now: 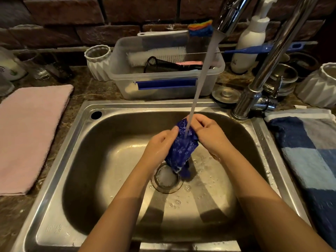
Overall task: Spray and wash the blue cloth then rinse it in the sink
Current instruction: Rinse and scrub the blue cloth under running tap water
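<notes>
— What holds what, biggest first?

— The steel sink (81, 170) holds the most. Water from the tap (269, 60) falls into it in one stream (203, 70), and foamy water sits in the drain (166, 177) at the middle of the basin floor. Drops lie on the floor of the basin to the right of the drain.

— And behind it?

— A clear plastic tub (123, 75) stands on the counter at the sink's back edge. In it a black mesh cup (156, 65) lies on its side, with a white bottle brush (156, 54) behind it and something pink (190, 63), perhaps a sponge, to the right. A white ribbed pot (99, 60) stands just left of the tub, and its inside is out of sight.

— Where is the blue cloth (181, 148)?

— It is in the sink, above the drain and right under the stream. It is bunched into a long, dark, soaked wad, glossy, flecked with pale suds. Its lower end hangs down to the drain.

— The hands?

— Both grip it. The person's left hand (160, 144) curls round its left side. The right hand (205, 131) pinches its upper right edge, with the fingers bent.
</notes>
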Motion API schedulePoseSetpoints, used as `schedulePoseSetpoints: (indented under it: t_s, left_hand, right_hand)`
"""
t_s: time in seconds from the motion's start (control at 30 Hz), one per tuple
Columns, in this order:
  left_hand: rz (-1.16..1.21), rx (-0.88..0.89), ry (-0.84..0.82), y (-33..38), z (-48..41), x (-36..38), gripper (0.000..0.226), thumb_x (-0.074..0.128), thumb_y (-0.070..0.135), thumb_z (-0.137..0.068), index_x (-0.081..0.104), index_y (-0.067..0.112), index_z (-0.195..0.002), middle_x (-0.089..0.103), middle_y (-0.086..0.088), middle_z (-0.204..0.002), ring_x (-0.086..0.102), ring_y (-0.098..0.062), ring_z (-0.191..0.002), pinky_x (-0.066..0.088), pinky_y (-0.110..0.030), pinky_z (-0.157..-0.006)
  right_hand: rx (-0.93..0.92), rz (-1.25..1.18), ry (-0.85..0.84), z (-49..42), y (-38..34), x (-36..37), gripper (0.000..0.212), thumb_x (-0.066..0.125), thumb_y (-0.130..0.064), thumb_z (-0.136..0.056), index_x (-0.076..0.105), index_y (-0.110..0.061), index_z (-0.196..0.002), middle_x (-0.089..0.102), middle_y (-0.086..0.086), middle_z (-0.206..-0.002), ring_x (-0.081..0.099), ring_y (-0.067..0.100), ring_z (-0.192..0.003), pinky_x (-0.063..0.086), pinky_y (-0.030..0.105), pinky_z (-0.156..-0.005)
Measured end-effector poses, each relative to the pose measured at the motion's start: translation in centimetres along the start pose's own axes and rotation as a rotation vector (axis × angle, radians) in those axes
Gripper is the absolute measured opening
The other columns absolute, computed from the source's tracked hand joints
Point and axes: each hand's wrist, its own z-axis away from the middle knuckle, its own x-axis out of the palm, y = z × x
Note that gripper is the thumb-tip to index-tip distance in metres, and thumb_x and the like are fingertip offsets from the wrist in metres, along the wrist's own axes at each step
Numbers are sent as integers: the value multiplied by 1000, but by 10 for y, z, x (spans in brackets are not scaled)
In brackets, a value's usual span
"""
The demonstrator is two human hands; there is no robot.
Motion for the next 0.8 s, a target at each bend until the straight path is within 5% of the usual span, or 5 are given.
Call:
schedulePoseSetpoints:
  t_s: [0.2,0.33,0.5,0.63,0.8]
  left_hand:
    - [100,39,11,-1,1,-4,19,52,30,-93,59,13,-88,65,-7,-84,61,-19,-78,49,-25,-69]
    - [-43,-21,-93,0,2,-12,18,50,29,-93,58,15,-86,64,-5,-88,60,-16,-79,46,-23,-68]
    - [-9,67,-112,18,2,-6,25,43,41,-94,59,27,-105,66,-4,-108,64,-20,-101,51,-37,-92]
    - [74,74,1,17,5,8,21,45,37,-95,62,25,-94,67,-10,-102,64,-29,-98,49,-47,-95]
    - [391,-180,240,16,0,29,33,49,52,-89,65,24,-91,71,-7,-95,67,-23,-91,54,-40,-86]
  right_hand:
    - [14,264,-90,8,8,-13,31,53,-34,-90,54,-23,-118,63,0,-99,62,10,-81,49,16,-57]
    - [83,-235,-23,11,6,-22,38,70,-15,-77,60,-20,-113,61,4,-114,62,19,-102,55,35,-84]
    - [130,-572,-207,16,-3,-9,28,60,-6,-83,63,-13,-110,70,6,-102,67,18,-97,53,33,-86]
    - [13,-86,6,15,-3,-2,15,46,-25,-95,59,-30,-98,68,3,-95,65,17,-91,52,38,-88]
    - [-139,170,154,34,-8,25,24,39,-39,-95,52,-21,-104,63,2,-87,63,12,-78,52,24,-65]
